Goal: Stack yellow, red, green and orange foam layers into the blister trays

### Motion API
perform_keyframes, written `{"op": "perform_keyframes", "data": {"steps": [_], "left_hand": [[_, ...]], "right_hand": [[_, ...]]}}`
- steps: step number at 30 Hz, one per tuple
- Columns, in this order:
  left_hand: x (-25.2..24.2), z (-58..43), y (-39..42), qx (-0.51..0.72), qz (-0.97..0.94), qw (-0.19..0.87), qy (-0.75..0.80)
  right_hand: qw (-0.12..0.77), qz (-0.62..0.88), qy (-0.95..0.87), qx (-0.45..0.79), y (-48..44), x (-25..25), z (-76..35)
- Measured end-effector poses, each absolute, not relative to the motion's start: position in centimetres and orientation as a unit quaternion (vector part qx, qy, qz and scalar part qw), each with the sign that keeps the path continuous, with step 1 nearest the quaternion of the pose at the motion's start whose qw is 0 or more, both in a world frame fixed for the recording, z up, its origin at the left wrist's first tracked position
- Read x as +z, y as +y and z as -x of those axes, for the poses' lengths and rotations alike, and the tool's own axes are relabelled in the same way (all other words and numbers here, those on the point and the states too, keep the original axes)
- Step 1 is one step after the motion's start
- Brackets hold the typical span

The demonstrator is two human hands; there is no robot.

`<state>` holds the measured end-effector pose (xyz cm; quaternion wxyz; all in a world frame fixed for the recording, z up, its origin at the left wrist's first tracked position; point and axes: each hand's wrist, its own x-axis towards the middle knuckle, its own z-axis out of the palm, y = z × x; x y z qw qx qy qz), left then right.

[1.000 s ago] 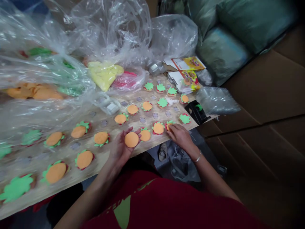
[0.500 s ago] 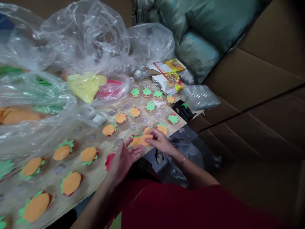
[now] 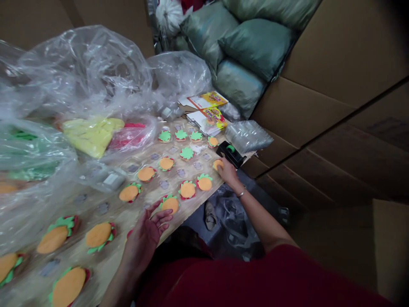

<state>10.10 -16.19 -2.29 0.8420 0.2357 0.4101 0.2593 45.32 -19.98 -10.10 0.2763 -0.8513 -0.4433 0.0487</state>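
My right hand (image 3: pixel 227 171) is at the table's right end, its fingers closed on an orange foam piece (image 3: pixel 218 164), over the spot by the tape dispenser. My left hand (image 3: pixel 147 232) hovers palm up near the front edge, fingers apart, holding nothing. Just beyond its fingertips lies a layered stack with an orange top (image 3: pixel 170 204). Similar stacks of orange, green and red foam stand in rows on the table (image 3: pixel 118 266). At the back, several stacks show a green leaf-shaped piece (image 3: pixel 187 153) on top.
Clear plastic bags (image 3: pixel 89 68) cover the back left, with yellow pieces (image 3: pixel 92 134) inside one. Printed cards (image 3: pixel 209 118), a black tape dispenser (image 3: pixel 230 154) and clear plastic trays (image 3: pixel 249 135) are at the far right. Cardboard boxes (image 3: pixel 319 102) and green sacks (image 3: pixel 255 47) stand beyond.
My right hand has moved right and away from me, from the front stacks to the one by the tape dispenser. Orange tops now sit on the front stacks. The camera view has shifted.
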Motion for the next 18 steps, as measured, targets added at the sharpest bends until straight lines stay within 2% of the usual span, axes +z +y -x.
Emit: {"op": "perform_keyframes", "data": {"steps": [8,12,18], "left_hand": [[-2.9,-8.2,-16.1,0.29,-0.241,0.83,0.41],[-3.1,-6.6,-16.0,0.312,-0.229,0.812,0.436],[-3.5,-5.6,-15.7,0.321,-0.23,0.805,0.443]], "right_hand": [[0.271,0.816,-0.499,-0.106,-21.1,-10.5,-43.9],[0.283,0.802,-0.52,-0.084,-21.8,-10.7,-43.4],[0.188,0.865,-0.464,-0.016,-20.6,-9.9,-45.3]]}}
